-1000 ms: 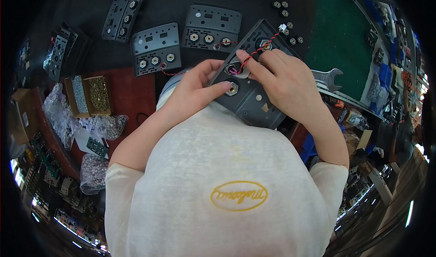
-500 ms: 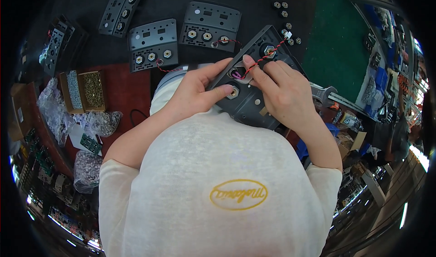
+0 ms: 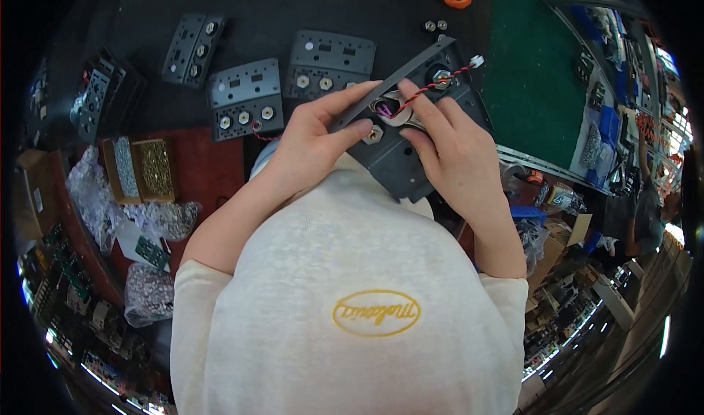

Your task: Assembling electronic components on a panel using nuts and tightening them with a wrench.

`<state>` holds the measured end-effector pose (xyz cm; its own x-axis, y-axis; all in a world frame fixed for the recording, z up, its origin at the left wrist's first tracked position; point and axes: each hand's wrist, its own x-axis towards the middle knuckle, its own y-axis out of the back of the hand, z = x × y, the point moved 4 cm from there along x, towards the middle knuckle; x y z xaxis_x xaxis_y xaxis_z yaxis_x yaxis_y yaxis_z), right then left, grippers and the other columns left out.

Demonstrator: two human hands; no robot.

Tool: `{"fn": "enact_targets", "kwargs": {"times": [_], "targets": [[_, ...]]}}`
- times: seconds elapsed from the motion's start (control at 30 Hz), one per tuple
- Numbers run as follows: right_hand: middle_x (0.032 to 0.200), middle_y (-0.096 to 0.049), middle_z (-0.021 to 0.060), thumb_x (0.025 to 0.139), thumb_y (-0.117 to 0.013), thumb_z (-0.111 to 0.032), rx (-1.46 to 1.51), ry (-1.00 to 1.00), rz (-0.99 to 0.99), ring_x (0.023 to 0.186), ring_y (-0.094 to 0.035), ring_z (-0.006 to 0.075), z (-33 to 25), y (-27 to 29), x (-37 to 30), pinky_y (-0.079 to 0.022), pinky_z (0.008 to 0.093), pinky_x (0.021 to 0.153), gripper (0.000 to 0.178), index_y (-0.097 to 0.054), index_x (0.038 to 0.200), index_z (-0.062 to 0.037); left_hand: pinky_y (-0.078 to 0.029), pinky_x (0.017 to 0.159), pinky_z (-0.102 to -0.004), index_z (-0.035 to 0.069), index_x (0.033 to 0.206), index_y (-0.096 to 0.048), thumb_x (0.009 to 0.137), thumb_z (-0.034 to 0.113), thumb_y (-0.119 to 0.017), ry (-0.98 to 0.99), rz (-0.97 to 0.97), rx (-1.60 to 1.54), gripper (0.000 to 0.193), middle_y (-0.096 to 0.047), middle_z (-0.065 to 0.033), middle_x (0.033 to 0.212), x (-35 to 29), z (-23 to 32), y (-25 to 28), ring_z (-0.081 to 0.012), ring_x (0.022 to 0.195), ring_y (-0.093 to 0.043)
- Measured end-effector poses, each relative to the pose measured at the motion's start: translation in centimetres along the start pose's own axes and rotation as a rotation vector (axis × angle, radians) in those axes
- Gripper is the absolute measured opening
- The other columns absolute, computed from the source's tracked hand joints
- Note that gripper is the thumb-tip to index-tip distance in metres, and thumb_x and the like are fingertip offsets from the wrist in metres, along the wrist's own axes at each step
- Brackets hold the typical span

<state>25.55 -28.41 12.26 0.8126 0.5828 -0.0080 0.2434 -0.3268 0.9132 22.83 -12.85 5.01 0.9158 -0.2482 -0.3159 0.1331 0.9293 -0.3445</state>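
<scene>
Over the surface's (image 3: 330,4) near edge, left hand (image 3: 317,131) pinches the grey panel (image 3: 389,157), already carrying two nuts (image 3: 441,79) and red-black wire (image 3: 459,71), while right hand (image 3: 456,145) grips the wrench (image 3: 400,116) at the wired fitting (image 3: 383,108), seemingly not yet finished.

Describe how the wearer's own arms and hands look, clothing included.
The left hand and right hand are bare, with no glove or ring in sight. The left forearm and right forearm are uncovered, no watch showing. The short left sleeve and right sleeve belong to an off-white T-shirt bearing a yellow oval emblem.
</scene>
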Motion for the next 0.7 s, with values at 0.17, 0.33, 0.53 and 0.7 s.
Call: {"fn": "enact_targets", "kwargs": {"times": [0.17,0.33,0.53,0.7], "targets": [[0.076,-0.052,0.0082,0.078,-0.067,-0.014,-0.100,-0.111,0.180,0.064,-0.057,0.0236,0.9,-0.1,-0.8,-0.047,0.0328,0.054,0.056,-0.049,0.129,-0.0055,-0.045,0.089,-0.0253,0.001,0.127,-0.053,0.085,-0.002,-0.057,0.032,-0.028,-0.053,0.042,-0.063,-0.0062,0.110,2.0,1.9,0.0,-0.0113,0.099,-0.057],[0.076,-0.053,0.0104,0.075,-0.067,-0.004,0.076,-0.142,0.355,0.062,-0.056,0.0243,2.0,0.8,-2.3,-0.047,0.0302,0.055,0.051,-0.052,0.124,0.0016,-0.047,0.085,-0.0259,0.002,0.125,-0.055,0.086,-0.001,-0.057,-0.012,0.053,-0.075,0.039,-0.063,-0.0062,0.111,2.2,2.6,0.9,-0.0126,0.099,-0.059],[0.066,-0.056,-0.0010,0.084,-0.068,-0.012,0.476,-0.372,0.645,0.053,-0.046,0.0021,3.9,2.5,-3.2,-0.034,0.0181,0.045,0.016,-0.063,0.090,0.0007,-0.050,0.082,-0.0304,0.000,0.121,-0.055,0.077,-0.011,-0.060,-0.555,0.195,0.616,0.046,-0.063,-0.0161,0.110,2.1,4.6,0.3,-0.0234,0.098,-0.064],[0.065,-0.058,0.0078,0.091,-0.059,-0.027,1.593,-0.537,0.308,0.039,-0.033,0.0032,5.3,-0.7,-0.6,-0.023,0.0195,0.036,0.027,-0.059,0.086,-0.0006,-0.053,0.080,-0.0353,0.000,0.118,-0.054,0.071,-0.005,-0.064,-1.042,0.003,1.088,0.048,-0.060,-0.0193,0.112,1.4,5.1,-0.9,-0.0320,0.100,-0.063]]}}
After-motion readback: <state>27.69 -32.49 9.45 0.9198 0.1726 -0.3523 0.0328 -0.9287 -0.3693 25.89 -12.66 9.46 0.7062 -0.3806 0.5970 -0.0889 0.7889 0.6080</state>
